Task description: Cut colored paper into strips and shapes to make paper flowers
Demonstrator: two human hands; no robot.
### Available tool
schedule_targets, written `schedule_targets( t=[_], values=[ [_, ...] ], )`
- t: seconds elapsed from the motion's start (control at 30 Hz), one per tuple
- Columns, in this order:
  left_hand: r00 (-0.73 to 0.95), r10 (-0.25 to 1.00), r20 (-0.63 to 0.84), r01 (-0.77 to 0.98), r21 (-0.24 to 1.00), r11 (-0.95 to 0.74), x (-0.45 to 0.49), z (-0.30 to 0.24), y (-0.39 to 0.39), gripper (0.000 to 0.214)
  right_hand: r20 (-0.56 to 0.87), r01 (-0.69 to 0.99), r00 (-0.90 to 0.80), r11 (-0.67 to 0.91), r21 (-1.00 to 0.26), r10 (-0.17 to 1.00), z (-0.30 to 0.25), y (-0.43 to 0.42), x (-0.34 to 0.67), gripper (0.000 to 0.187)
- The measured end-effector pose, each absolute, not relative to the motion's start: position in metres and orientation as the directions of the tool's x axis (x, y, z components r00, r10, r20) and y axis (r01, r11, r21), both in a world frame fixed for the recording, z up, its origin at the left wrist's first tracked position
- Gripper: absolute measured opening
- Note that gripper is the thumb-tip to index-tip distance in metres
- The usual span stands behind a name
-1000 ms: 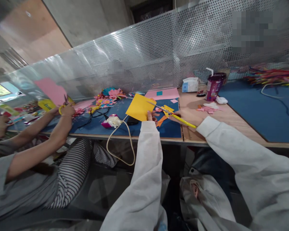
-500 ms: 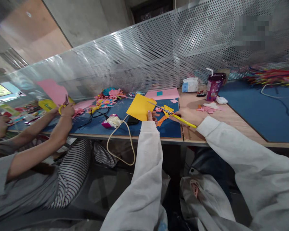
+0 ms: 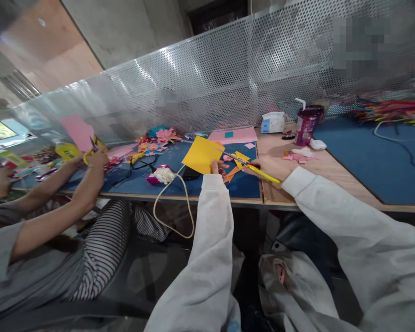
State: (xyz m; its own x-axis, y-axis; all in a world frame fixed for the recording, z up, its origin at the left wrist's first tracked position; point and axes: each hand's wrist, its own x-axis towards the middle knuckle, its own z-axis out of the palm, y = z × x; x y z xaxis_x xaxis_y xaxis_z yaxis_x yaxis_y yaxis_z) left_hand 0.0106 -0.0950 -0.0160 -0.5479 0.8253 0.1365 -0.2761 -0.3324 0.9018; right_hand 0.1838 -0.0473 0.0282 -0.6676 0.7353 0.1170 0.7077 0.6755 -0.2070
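A square of yellow paper (image 3: 201, 154) is pinched at its lower right edge by my left hand (image 3: 217, 168), thumb on top. My right hand (image 3: 271, 168) grips scissors with yellow handles (image 3: 267, 176); their blades reach left to the paper's right edge. Whether the blades are fully closed cannot be made out. Beneath and beside the blades, yellow scraps (image 3: 241, 159) and an orange strip (image 3: 232, 174) lie on the blue mat (image 3: 244, 189).
Pink paper sheets (image 3: 214, 135) and paper flowers (image 3: 166, 135) lie toward the back. A purple cup (image 3: 307, 125) with a straw, a tissue pack (image 3: 273, 122) and pink scraps (image 3: 295, 157) stand or lie right. At left, a co-worker's hands (image 3: 97, 157) cut pink paper.
The yellow paper has tilted slightly, and its right edge has changed shape a little at the blades. The co-worker's pink sheet has shifted right and down. My arms have hardly moved.
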Motion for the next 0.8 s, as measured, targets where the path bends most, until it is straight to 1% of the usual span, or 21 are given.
schedule_targets(
  t=[0.1,0.27,0.53,0.7,0.8],
  values=[
    [-0.546,0.824,0.15,-0.284,0.892,-0.35,0.01,-0.016,-0.095,0.041,0.098,0.698,-0.686,0.69,-0.194,0.721,0.035,-0.055,0.184,0.064],
    [-0.54,0.829,0.142,-0.309,0.883,-0.352,0.011,-0.016,-0.095,0.04,0.079,0.654,-0.731,0.728,-0.206,0.678,0.039,-0.059,0.186,0.059],
    [-0.538,0.834,0.124,-0.347,0.869,-0.353,0.01,-0.017,-0.096,0.036,0.057,0.608,-0.757,0.733,-0.304,0.651,0.041,-0.059,0.189,0.059],
    [-0.509,0.839,0.192,-0.351,0.844,-0.406,0.01,-0.018,-0.097,0.035,0.066,0.591,-0.764,0.737,-0.328,0.642,0.039,-0.057,0.19,0.058],
    [-0.494,0.837,0.235,-0.297,0.859,-0.416,0.011,-0.02,-0.097,0.037,0.083,0.586,-0.764,0.742,-0.325,0.64,0.038,-0.055,0.19,0.058]
  ],
)
